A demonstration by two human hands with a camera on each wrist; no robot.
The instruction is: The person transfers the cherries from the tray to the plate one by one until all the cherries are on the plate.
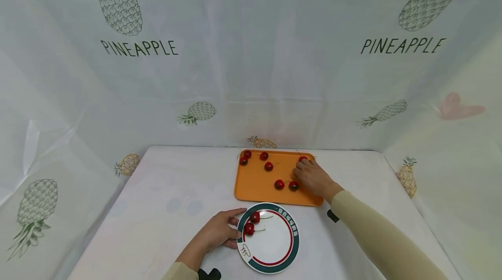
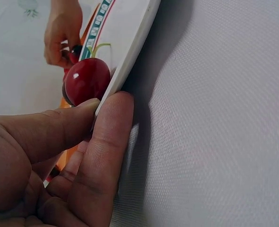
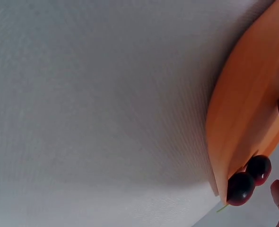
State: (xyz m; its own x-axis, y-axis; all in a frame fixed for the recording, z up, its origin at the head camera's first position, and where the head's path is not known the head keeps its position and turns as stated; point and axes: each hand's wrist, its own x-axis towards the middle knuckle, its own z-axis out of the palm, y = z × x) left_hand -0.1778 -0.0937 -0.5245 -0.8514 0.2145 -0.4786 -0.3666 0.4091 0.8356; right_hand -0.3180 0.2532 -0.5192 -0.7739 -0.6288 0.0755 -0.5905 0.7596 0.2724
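Note:
My left hand pinches the left rim of a white plate with a green and red border, its thumb on top and a finger beneath. Two red cherries with stems lie on the plate near that thumb; one cherry looms large in the left wrist view. Over the right part of an orange tray, my right hand reaches toward a cherry in the far right corner. In the right wrist view its thumb and fingers are apart, beside two dark cherries.
Several more cherries are scattered on the tray. Tray and plate stand close together on a white-covered table. A pineapple-printed curtain hangs behind the table's far edge and along its sides.

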